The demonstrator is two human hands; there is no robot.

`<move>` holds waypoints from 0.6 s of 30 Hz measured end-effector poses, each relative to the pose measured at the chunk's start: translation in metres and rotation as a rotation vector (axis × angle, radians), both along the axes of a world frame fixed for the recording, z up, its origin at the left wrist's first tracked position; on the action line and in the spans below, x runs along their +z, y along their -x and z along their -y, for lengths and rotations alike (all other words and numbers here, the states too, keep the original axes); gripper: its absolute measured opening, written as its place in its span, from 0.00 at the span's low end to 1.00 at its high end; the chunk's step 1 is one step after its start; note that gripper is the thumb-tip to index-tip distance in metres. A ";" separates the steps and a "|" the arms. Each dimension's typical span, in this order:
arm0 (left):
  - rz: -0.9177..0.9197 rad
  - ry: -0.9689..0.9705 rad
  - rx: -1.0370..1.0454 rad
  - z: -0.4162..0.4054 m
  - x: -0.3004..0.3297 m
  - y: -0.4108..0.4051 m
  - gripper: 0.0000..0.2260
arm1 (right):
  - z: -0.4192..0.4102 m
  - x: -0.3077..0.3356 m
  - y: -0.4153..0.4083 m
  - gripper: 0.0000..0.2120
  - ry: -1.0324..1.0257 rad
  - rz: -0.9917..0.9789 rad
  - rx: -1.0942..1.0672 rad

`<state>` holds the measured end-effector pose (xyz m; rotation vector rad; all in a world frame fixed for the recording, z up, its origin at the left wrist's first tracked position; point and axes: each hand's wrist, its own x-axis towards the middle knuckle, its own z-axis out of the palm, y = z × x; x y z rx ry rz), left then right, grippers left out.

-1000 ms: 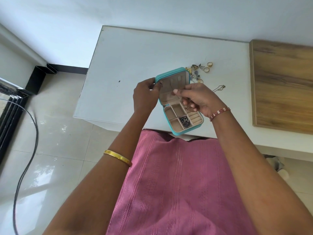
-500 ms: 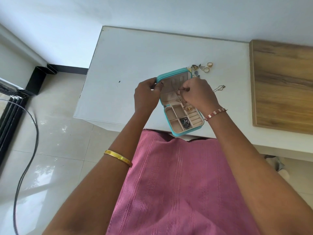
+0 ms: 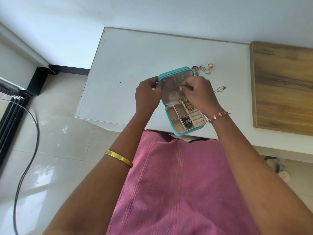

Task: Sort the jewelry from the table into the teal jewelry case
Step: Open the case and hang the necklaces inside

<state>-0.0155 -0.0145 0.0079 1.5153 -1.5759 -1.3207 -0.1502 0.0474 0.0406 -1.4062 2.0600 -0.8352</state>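
Observation:
The teal jewelry case (image 3: 189,130) stands open at the table's near edge, its lid (image 3: 172,74) raised. My left hand (image 3: 148,96) grips the lid's left edge. My right hand (image 3: 199,94) pinches a thin gold chain (image 3: 181,94) against the lid's beige lining, and the chain's gold pendant (image 3: 190,108) hangs over the tray. Dark beaded jewelry (image 3: 187,121) lies in one compartment. Loose gold rings (image 3: 208,68) and small charms (image 3: 197,68) lie on the table behind the case. Another thin chain (image 3: 221,88) lies right of my right hand.
A white table (image 3: 135,65) carries everything. A wooden board (image 3: 282,85) covers the table's right part. A black cable (image 3: 32,133) runs over the tiled floor at the left. My pink garment (image 3: 177,184) fills the foreground.
My right hand rose from over the tray to the lid's lining, carrying the gold chain up with it. My left hand kept its grip on the lid.

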 end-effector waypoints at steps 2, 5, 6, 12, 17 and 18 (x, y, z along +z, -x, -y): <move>-0.002 0.004 -0.001 0.001 0.002 0.001 0.21 | -0.002 0.001 0.001 0.07 -0.009 0.151 -0.075; -0.005 0.019 -0.013 0.000 0.005 0.001 0.20 | -0.004 0.002 0.003 0.06 0.003 0.313 -0.135; -0.006 0.021 -0.016 0.000 0.005 0.002 0.20 | -0.005 0.002 0.004 0.06 0.009 0.359 -0.147; -0.013 0.007 -0.004 -0.003 0.006 0.002 0.19 | -0.005 0.000 0.011 0.05 0.029 0.384 -0.214; -0.012 0.000 0.009 -0.003 0.009 0.000 0.18 | -0.007 0.003 0.015 0.05 0.029 0.436 -0.292; -0.017 -0.006 0.023 -0.003 0.010 -0.001 0.17 | -0.008 0.003 0.017 0.06 0.014 0.451 -0.296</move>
